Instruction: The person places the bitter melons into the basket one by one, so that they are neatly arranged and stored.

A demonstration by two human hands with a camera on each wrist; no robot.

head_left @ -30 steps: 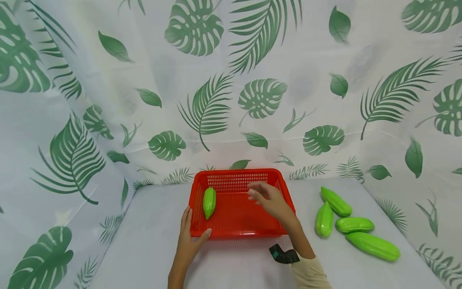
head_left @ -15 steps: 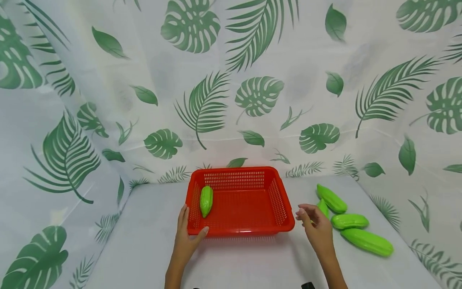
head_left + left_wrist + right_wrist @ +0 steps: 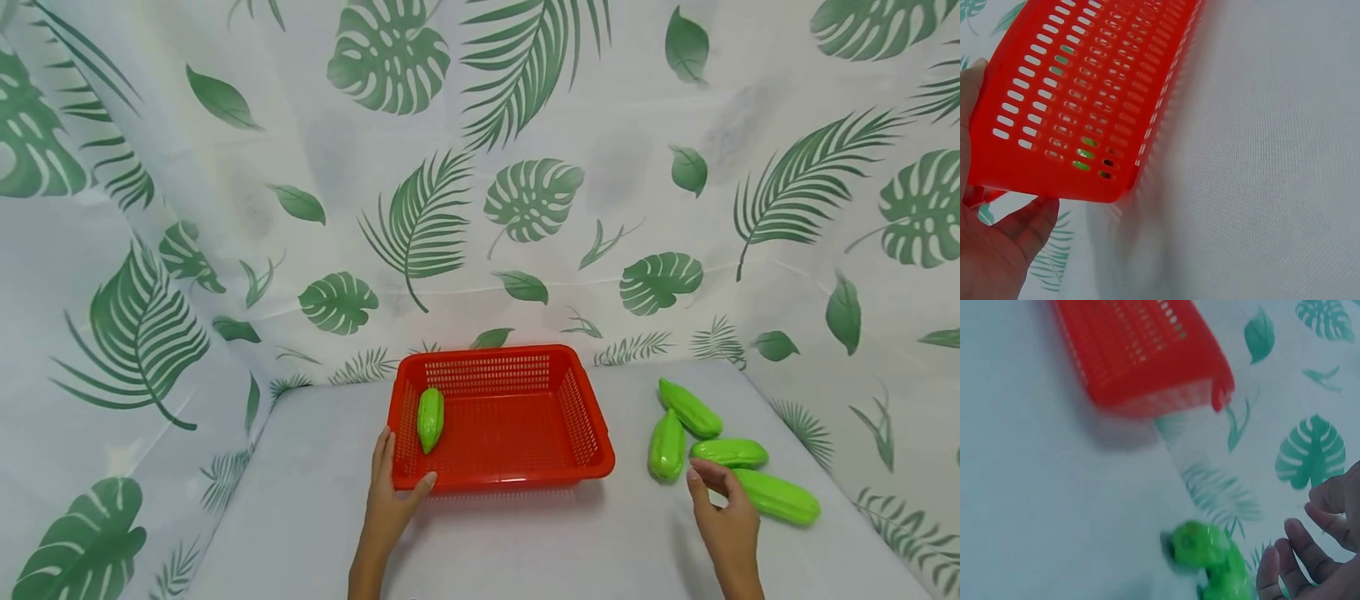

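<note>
Near the front left corner of the red plastic basket (image 3: 517,477), my left hand (image 3: 390,504) holds on, thumb at the front rim and fingers along the left side. The left wrist view shows that hand (image 3: 997,250) about the corner of the slotted basket (image 3: 1085,106). One bright green, ribbed, gourd-like vegetable (image 3: 431,419) lies inside at the left. My right hand (image 3: 727,517) hovers by several similar loose gourds, fingers loosely bent and holding nothing. Nearest it are an upright-lying gourd (image 3: 667,447), a sideways one (image 3: 731,452) and a long one (image 3: 780,497), partly hidden by the hand.
Another gourd (image 3: 690,408) lies behind these, touching the one at left. A pale cloth covers the table (image 3: 315,450). Leaf-printed white curtain (image 3: 450,250) rises close behind the basket and along both sides.
My right hand has left the space over the basket and moved right to the loose gourds. The left hand stays at the basket's corner. The gourds have not been moved.
</note>
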